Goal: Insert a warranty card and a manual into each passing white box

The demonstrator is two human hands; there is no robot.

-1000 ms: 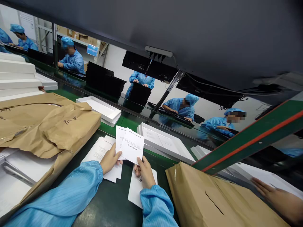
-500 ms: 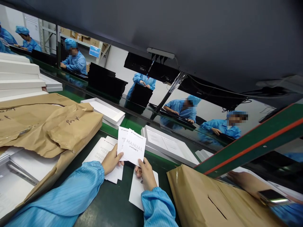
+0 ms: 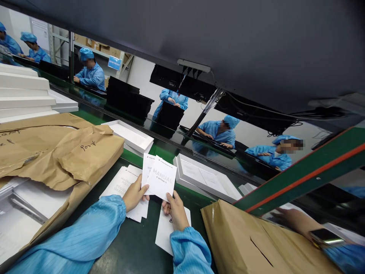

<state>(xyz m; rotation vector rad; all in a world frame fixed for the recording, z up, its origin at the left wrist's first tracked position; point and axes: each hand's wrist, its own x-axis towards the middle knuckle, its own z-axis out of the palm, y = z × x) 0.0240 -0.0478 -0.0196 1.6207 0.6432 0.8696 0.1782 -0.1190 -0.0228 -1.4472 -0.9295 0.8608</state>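
Both hands' fingers point(image 3: 144, 187) pinch the manual booklets point(image 3: 162, 178) (lower edges), clamped from either side.

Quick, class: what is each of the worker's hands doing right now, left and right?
Left hand: closed on the left edge of the white booklets.
Right hand: closed on the bottom edge of the front booklet marked MANUAL.

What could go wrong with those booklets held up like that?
The white MANUAL booklet and the white leaflet behind it are fanned, pinched only at their lower edges by the left hand and right hand; one could slip out of the grip onto the loose white sheets below and get mixed up. A co-worker's hand reaches close by over the brown paper package, so elbows might bump.
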